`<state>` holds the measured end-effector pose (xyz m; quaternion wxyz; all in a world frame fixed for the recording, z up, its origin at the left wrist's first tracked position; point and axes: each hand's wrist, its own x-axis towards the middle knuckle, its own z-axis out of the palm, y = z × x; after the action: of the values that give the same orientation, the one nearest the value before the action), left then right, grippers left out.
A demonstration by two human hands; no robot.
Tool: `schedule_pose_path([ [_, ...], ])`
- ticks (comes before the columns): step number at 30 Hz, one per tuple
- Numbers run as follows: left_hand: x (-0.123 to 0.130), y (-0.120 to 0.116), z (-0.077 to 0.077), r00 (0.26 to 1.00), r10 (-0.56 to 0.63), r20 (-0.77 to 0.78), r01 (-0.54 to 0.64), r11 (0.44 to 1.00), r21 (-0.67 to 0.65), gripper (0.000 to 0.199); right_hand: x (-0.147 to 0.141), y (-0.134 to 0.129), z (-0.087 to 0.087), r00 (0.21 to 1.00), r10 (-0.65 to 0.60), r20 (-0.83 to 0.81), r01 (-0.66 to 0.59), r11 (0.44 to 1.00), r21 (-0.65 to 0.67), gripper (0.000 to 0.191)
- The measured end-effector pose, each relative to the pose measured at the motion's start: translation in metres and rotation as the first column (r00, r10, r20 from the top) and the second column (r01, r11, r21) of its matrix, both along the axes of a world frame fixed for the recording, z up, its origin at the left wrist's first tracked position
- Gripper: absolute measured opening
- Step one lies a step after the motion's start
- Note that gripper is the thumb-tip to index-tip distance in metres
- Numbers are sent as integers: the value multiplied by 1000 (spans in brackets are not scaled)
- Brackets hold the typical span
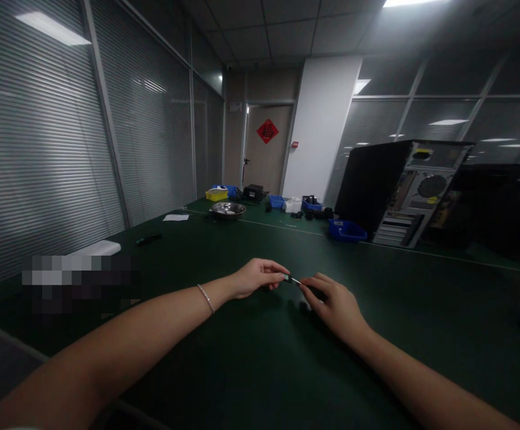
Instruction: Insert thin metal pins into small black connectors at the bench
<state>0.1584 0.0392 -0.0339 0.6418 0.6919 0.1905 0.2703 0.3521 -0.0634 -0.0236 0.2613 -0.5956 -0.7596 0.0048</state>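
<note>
One small green-and-black part [288, 278] just below and right of the frame's centre, pinched by the thumb and fingertips of the left hand [253, 279]. Closed grip at the tips only, judged fitting for so slight a piece, and leaving the end toward frame right exposed. Thin metal shaft [296, 281] running from that end into the fingertips of the right hand [334, 300], likewise closed in a fine pinch. Rest of the shaft hidden by the fingers. Cannot tell whether merely touching the part or seated inside. Near-straight alignment between both grips, probably for steadiness and control. Both grips held over the green table [242, 370], presumably for working room. Metal bowl [227, 216] and yellow tray [216, 196] farther back, left of centre, blue bin [347, 232] and computer case [371, 185] at centre right: apparently set back so as not to crowd the hands. Dark slim object [148, 239] lying apart at left; identity not discernible.
</note>
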Motion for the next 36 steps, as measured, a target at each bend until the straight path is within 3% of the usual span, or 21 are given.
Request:
schedule_pose_path([
  [5, 3, 0, -1, 1000, 12, -9, -12, 1000, 10, 36, 2, 1, -4, 984, -24, 175, -2, 989, 147, 28],
  [11, 3, -2, -4, 1000, -13, -8, 13, 1000, 23, 39, 1, 1, -6, 959, -53, 278, -3, 980, 199, 27],
  [18, 2, -3, -4, 999, -33, 8, 33, 999, 2, 42, 4, 0, -7, 972, 23, 233, -50, 992, 114, 27],
  [27, 0, -6, -1, 999, -38, -3, 37, 997, -73, 40, 5, -4, -10, 993, 110, 45, -112, 993, 24, 27],
  [36, -3, -5, 2, 997, -81, 8, 82, 990, -111, 36, -3, -9, -1, 989, 150, -13, -150, 988, -22, 28],
])
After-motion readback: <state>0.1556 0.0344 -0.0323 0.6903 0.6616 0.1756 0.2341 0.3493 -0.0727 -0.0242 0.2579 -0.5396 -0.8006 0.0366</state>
